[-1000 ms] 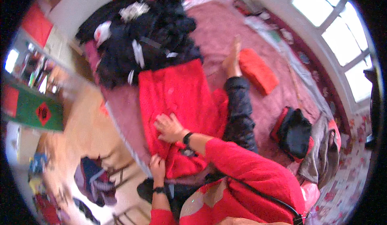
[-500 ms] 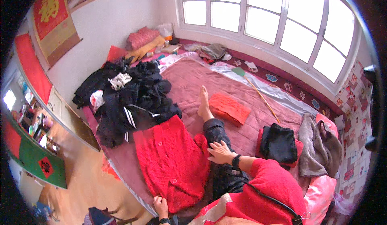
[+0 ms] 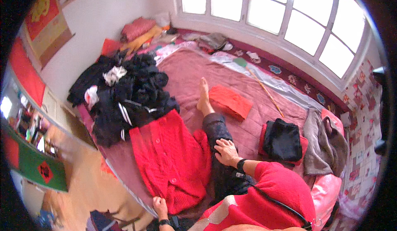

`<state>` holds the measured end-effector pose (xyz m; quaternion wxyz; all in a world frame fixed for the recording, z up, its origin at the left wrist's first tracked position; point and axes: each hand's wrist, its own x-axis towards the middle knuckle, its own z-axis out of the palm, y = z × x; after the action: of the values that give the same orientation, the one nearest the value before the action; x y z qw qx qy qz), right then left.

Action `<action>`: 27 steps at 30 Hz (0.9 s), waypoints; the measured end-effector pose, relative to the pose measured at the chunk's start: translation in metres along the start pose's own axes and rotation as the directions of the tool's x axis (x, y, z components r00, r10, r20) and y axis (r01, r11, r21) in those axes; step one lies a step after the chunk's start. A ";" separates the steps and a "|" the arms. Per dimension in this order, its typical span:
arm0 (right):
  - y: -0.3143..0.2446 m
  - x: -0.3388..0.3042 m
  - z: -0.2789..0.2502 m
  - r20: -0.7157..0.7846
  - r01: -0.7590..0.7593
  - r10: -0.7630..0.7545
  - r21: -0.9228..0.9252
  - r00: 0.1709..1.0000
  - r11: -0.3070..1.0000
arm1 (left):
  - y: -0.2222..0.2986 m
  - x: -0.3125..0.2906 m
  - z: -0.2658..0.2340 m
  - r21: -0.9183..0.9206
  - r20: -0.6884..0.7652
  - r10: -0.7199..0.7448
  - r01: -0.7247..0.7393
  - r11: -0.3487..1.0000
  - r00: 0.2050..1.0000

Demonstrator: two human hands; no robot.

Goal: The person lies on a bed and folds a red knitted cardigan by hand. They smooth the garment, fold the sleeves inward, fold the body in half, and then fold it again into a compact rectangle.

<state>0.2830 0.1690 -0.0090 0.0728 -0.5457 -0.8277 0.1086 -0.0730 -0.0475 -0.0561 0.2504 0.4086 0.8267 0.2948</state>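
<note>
Our right hand (image 3: 226,152) has left the red buttoned cardigan (image 3: 175,164) and lies, fingers apart, on our dark trouser leg (image 3: 218,129); only our left hand (image 3: 160,207), pinching the cardigan's near edge, now holds it, spread on the bed (image 3: 260,86).

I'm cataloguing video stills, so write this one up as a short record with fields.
Left hand: at the lower left edge of the red cardigan; grip unclear
Right hand: spread on the dark trouser leg
Cardigan state: laid out, buttons facing up
Surface: pink quilt
Past the cardigan: heap of black clothes
Right of the leg: folded orange cloth, black folded item, grey-brown garment
Far side: bright windows
</note>
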 end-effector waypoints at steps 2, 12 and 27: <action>0.001 0.003 0.003 -0.106 0.043 -0.038 0.047 0.994 0.998 | 0.000 0.003 0.000 0.076 -0.017 0.026 -0.025 0.997 1.000; 0.009 0.014 0.005 -0.100 0.030 -0.023 0.074 0.995 0.997 | 0.029 0.013 0.000 0.057 -0.081 0.096 -0.092 0.994 0.992; 0.006 0.004 0.002 -0.158 0.080 -0.062 0.108 0.985 0.991 | 0.005 0.007 0.008 -0.052 -0.083 0.090 -0.094 0.994 0.992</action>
<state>0.2864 0.1747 -0.0128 0.1715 -0.5175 -0.8310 0.1102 -0.0693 -0.0371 -0.0595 0.2142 0.4269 0.8078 0.3453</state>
